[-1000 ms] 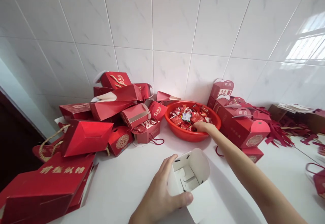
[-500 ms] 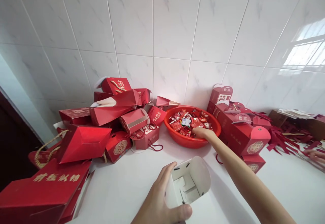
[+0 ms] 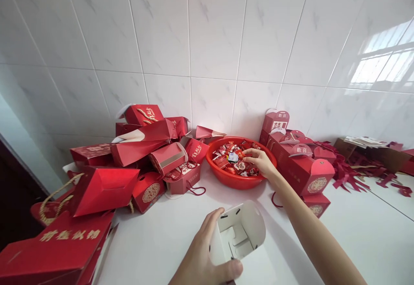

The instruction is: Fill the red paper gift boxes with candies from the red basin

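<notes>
My left hand grips an open box low in the middle of the view, its white inside facing up with nothing in it. Over the right part of a red basin is my right hand, fingers apart and reaching over the sweets. Red-wrapped sweets fill the basin, with a pale one among them. Whether the right fingertips touch any wrapper is hard to tell.
Red gift boxes lie heaped on the left, with a large red bag nearer. Closed red boxes stand stacked right of the basin. Beyond them are dark red ribbons and papers. A tiled wall is behind.
My right hand has lifted from among the sweets and its fingers have spread. The view has shifted slightly. Another person's hand at the right edge is out of view now.
</notes>
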A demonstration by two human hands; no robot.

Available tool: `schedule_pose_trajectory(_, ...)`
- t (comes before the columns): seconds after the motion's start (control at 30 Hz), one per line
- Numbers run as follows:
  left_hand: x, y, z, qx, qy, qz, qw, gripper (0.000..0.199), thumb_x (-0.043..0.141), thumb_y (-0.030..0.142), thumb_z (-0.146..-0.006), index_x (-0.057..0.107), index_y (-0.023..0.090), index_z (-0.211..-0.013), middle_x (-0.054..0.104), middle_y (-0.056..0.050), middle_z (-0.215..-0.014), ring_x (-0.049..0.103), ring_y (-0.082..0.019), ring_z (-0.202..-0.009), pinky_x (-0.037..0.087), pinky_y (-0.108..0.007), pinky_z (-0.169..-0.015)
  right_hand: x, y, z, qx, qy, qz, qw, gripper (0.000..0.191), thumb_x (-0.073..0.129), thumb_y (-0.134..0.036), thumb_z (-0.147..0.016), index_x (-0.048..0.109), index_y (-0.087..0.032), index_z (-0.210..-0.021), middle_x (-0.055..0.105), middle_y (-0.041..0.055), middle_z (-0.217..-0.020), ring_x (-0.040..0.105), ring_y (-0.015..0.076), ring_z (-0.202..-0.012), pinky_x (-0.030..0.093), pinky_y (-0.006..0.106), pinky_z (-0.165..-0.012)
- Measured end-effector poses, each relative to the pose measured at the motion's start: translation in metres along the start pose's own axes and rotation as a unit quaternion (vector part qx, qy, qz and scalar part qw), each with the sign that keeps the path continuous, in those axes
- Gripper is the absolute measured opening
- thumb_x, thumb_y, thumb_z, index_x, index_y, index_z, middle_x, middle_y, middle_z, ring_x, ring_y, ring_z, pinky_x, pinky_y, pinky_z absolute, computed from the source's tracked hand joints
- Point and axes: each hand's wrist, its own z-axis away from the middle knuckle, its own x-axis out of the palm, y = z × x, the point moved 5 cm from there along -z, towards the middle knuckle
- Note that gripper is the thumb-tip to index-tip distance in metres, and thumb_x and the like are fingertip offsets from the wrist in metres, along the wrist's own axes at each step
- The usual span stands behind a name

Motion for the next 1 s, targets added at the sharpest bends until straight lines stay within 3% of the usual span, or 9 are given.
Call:
schedule_pose_trajectory(0.27, 0.000, -0.008, -0.004, 0.021, -0.007, -0.029, 0.999, 0.112, 0.078, 0.063, -0.067, 0.026, 0.025, -0.158, 0.027, -0.013, -0.164, 0.026, -0.040, -0.150, 0.028, -0.054, -0.121, -0.011, 0.002, 0.014, 0.029, 0.107, -0.151, 0.982, 0.044, 0.080, -0.040, -0.054, 0.062, -0.021, -0.090, 0.065, 0.0001, -0.075, 0.062, 0.0156, -0.064, 0.052, 0.025, -0.052)
schedule_pose_trajectory(0.4, -0.004, 0.000, -0.001, 0.008, -0.016, -0.039, 0.999, 0.129, 0.080, 0.073, -0.058, 0.019, 0.025, -0.161, 0.011, -0.011, -0.169, 0.011, -0.040, -0.154, 0.023, -0.056, -0.123, -0.014, 0.005, 0.013, 0.038, 0.156, -0.174, 0.971, 0.045, 0.078, -0.038, -0.056, 0.060, -0.023, -0.094, 0.066, 0.0013, -0.077, 0.064, 0.0185, -0.065, 0.051, 0.027, -0.047)
schedule_pose_trajectory(0.47, -0.009, 0.011, 0.000, 0.013, -0.014, -0.047, 0.999, 0.128, 0.078, 0.076, -0.058, 0.022, 0.027, -0.161, 0.009, -0.010, -0.170, 0.008, -0.040, -0.155, 0.023, -0.057, -0.123, -0.015, 0.005, 0.014, 0.039, 0.170, -0.178, 0.968, 0.045, 0.078, -0.037, -0.057, 0.059, -0.022, -0.095, 0.066, 0.0020, -0.078, 0.064, 0.0188, -0.065, 0.050, 0.027, -0.045)
schedule_pose_trajectory(0.6, -0.023, 0.041, -0.008, 0.060, 0.029, -0.087, 0.994, 0.087, 0.063, 0.071, -0.081, 0.040, 0.029, -0.154, 0.022, -0.008, -0.168, 0.016, -0.034, -0.155, 0.020, -0.052, -0.125, -0.016, 0.002, 0.020, 0.034, 0.185, -0.178, 0.966, 0.042, 0.078, -0.037, -0.058, 0.061, -0.022, -0.094, 0.066, 0.0014, -0.077, 0.063, 0.0179, -0.063, 0.052, 0.027, -0.046)
schedule_pose_trajectory(0.7, -0.032, 0.060, -0.021, 0.096, 0.071, -0.095, 0.988, 0.058, 0.054, 0.058, -0.094, 0.052, 0.030, -0.144, 0.036, -0.006, -0.162, 0.029, -0.028, -0.151, 0.028, -0.045, -0.123, -0.016, 0.000, 0.025, 0.027, 0.189, -0.177, 0.965, 0.042, 0.079, -0.038, -0.059, 0.060, -0.022, -0.092, 0.065, 0.0010, -0.075, 0.061, 0.0167, -0.059, 0.052, 0.028, -0.045)
schedule_pose_trajectory(1.0, -0.032, 0.083, -0.061, 0.152, 0.070, -0.066, 0.984, 0.041, 0.065, 0.041, -0.089, 0.066, 0.024, -0.126, 0.063, -0.008, -0.137, 0.061, -0.027, -0.126, 0.048, -0.042, -0.110, -0.020, 0.005, 0.029, -0.002, 0.225, -0.175, 0.959, 0.046, 0.085, -0.042, -0.053, 0.060, -0.021, -0.085, 0.064, 0.0016, -0.082, 0.065, 0.0189, -0.067, 0.057, 0.031, -0.050)
